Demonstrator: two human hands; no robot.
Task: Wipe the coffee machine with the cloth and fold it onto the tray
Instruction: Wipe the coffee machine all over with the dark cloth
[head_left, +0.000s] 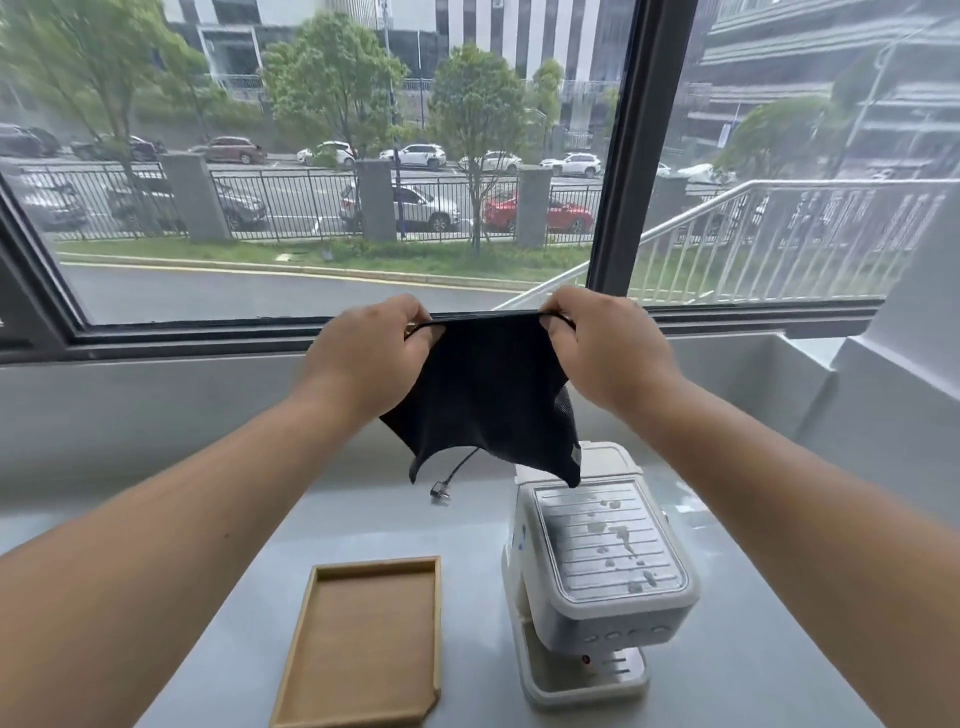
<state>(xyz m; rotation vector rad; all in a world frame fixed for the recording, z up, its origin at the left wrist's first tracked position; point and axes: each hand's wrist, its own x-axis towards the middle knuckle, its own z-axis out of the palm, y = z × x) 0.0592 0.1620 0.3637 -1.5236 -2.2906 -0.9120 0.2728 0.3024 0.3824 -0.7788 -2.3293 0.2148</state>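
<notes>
A black cloth (485, 395) hangs spread in the air between my hands, above the counter. My left hand (374, 348) pinches its upper left corner and my right hand (602, 343) pinches its upper right corner. The cloth's lower edge dangles just over the back of a white coffee machine (597, 566), whose ribbed top plate carries several dark spots. A shallow wooden tray (322, 597) lies to the machine's left with nothing in it.
A grey counter (467, 530) runs under a large window with a dark frame (618, 156). A black power cord with its plug (441, 491) lies on the counter behind the tray. A white wall ledge (883, 389) rises at the right.
</notes>
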